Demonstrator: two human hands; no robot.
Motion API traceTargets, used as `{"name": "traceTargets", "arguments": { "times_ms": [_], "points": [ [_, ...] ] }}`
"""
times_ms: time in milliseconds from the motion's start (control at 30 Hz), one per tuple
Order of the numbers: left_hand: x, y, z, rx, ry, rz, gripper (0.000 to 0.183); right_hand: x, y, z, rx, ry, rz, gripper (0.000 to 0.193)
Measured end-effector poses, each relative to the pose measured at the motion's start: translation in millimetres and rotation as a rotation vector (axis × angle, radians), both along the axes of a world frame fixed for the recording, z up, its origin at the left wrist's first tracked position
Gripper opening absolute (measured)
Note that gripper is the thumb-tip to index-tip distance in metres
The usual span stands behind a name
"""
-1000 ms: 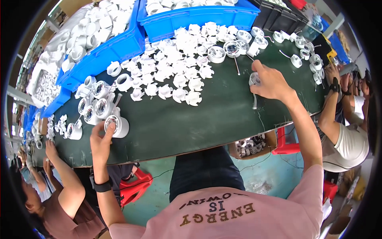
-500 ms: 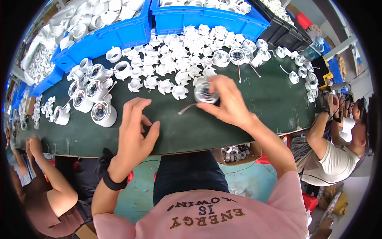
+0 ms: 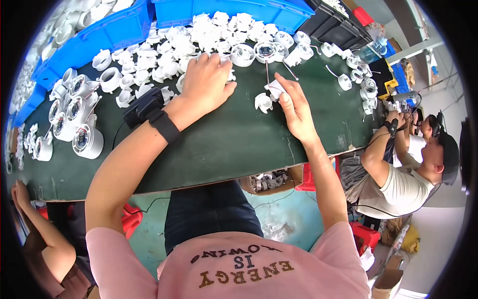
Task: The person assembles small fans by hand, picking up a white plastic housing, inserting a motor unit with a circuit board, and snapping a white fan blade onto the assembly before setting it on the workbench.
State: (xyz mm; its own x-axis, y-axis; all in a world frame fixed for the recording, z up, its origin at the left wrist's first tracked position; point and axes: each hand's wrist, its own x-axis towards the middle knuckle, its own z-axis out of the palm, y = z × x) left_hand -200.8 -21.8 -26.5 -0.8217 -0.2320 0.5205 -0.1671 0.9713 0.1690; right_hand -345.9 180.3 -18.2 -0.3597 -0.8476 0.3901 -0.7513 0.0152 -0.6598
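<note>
My left hand (image 3: 206,84) reaches over the near edge of a heap of small white finned plastic parts (image 3: 172,45), its fingers stretched out and its palm down. What lies beneath the fingers is hidden. Between the thumb and fingers of my right hand (image 3: 298,110) is a small white plastic part (image 3: 275,89), mostly seen from the side. A loose white finned part (image 3: 263,103) rests on the green table beside it. Just beyond, a round white housing (image 3: 264,51) with a circuit board inside trails a thin wire toward my right hand.
Several white housings with circuit boards (image 3: 87,141) stand at the left. Blue bins (image 3: 229,14) and a black crate (image 3: 333,27) line the back. Small wired parts (image 3: 343,82) lie at the right. Co-workers sit on both sides; a cardboard box (image 3: 294,178) sits below the table edge.
My left hand has moved forward onto the heap. My right hand, earlier around a round clear-topped housing with a wire, now holds a small white part. The view has shifted, so the scene appears farther left.
</note>
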Motion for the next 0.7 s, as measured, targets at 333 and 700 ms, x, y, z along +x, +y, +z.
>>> {"name": "traceTargets", "arguments": {
  "times_ms": [333, 700],
  "points": [
    [-15.0, -5.8, -2.0, -0.032, 0.204, -0.079, 0.009, 5.6, 2.4, 0.4, 0.063, 0.093, 0.089, 0.044],
    [-26.7, -18.4, -7.7, 0.042, 0.166, -0.066, 0.007, 3.6, 0.9, -4.2, 0.027, 0.119, 0.025, 0.044]
  ]
}}
